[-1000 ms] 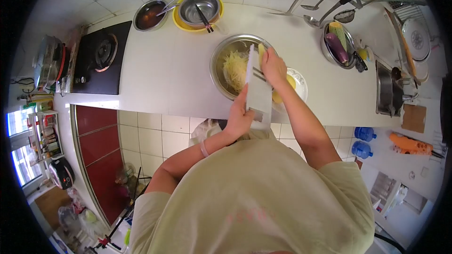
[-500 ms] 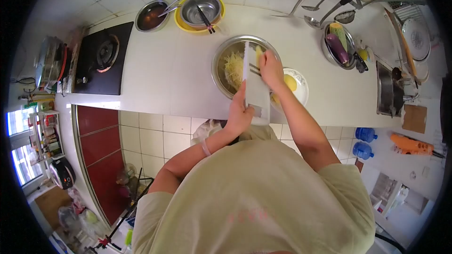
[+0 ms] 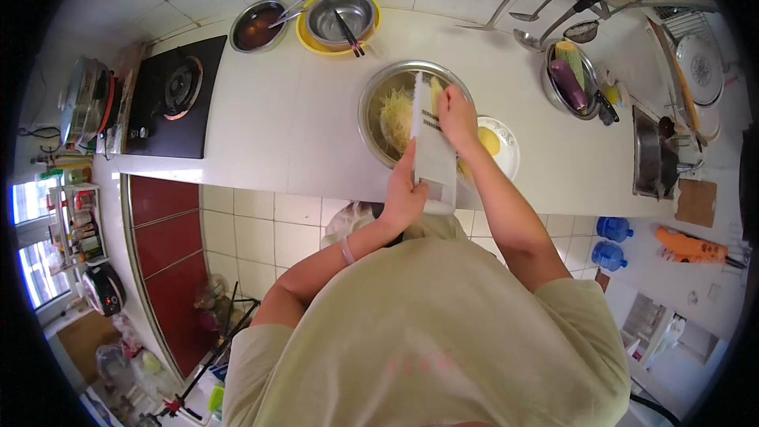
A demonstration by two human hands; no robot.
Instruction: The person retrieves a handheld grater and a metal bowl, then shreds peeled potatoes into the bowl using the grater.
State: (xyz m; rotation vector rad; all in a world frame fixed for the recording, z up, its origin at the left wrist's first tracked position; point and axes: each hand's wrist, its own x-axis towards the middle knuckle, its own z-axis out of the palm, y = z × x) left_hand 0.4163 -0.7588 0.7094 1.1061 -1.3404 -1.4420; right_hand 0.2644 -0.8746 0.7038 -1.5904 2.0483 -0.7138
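Observation:
My left hand [image 3: 405, 199] is closed round the lower part of a white grater [image 3: 433, 160], which slants over a steel bowl [image 3: 368, 111]. Pale yellow shreds [image 3: 397, 117] lie heaped in that bowl, left of the grater. At the grater's upper part, my right hand [image 3: 457, 119] grips a pale yellow peeled piece [image 3: 436, 92] against its face. Beside my right wrist, a patterned white plate [image 3: 507, 160] holds yellow peeled pieces [image 3: 489, 141], partly hidden by my forearm.
A black stove [image 3: 175, 95] is on the left. Behind stand a bowl of reddish liquid [image 3: 257, 28] and a yellow basin [image 3: 309, 43] holding a steel bowl with chopsticks. A bowl with an eggplant [image 3: 566, 84] stands near the sink [image 3: 647, 160]. Ladles [image 3: 545, 22] hang at the back right.
My right hand has shifted slightly up and down along the grater with the yellow piece. The grater's tilt has changed a little. My left hand keeps its hold, and the whole view has shifted slightly.

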